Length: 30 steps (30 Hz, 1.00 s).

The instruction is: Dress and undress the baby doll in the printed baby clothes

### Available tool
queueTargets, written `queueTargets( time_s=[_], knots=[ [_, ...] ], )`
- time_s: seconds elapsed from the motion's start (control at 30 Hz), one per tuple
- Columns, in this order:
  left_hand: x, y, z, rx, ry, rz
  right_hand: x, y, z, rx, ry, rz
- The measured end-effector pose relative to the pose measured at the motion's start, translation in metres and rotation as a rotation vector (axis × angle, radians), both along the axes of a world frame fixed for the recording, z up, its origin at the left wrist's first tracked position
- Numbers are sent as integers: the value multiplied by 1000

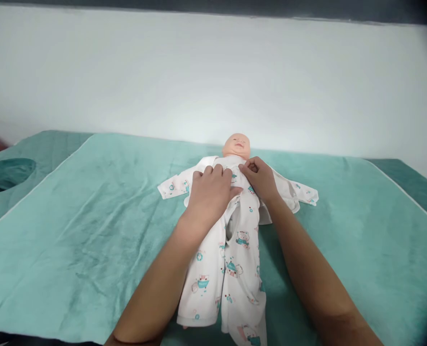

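A baby doll point(237, 145) lies on its back, head away from me, its sleeves spread to both sides. It wears a white top point(179, 183) and white printed pants point(242, 250) with a split at the crotch. Flat over the doll's chest and belly lies my left hand point(213, 190), its thumb stretched out to the right. On the other side of the chest, my right hand point(259, 178) pinches the doll's clothing near the shoulder. Exactly which edge of cloth is between those fingertips is hidden.
A teal sheet point(91, 230) with soft wrinkles covers the surface under the doll. White piping runs along its left and right sides. Behind it stands a pale wall point(184, 77). A rounded teal hollow point(7, 174) shows at the far left.
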State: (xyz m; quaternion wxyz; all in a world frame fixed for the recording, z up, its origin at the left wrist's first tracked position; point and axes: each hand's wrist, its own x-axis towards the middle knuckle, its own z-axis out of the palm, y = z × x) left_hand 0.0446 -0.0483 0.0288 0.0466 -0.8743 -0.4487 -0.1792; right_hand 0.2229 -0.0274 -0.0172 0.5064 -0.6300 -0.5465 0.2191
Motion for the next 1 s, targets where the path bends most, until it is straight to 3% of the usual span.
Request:
queueTargets(
  time_s=[0.23, 0.5, 0.7, 0.77, 0.9, 1.0],
  knots=[
    [6, 2, -8, -38, 68, -24, -3, 6, 1, -40, -31, -51],
    [-13, 7, 12, -12, -32, -72, 0, 6, 1, -13, -50, -86],
    [-3, 20, -7, -40, -94, 11, 11, -16, -1, 50, -114, -8],
    [0, 20, -10, -15, -102, 7, 19, -30, -7, 8, -130, -14],
    [4, 16, -8, 75, -87, -10, 32, -50, -27, -183, 219, 96],
    [6, 16, -8, 88, -104, -11, 35, -53, -37, -190, 458, 181]
  ],
)
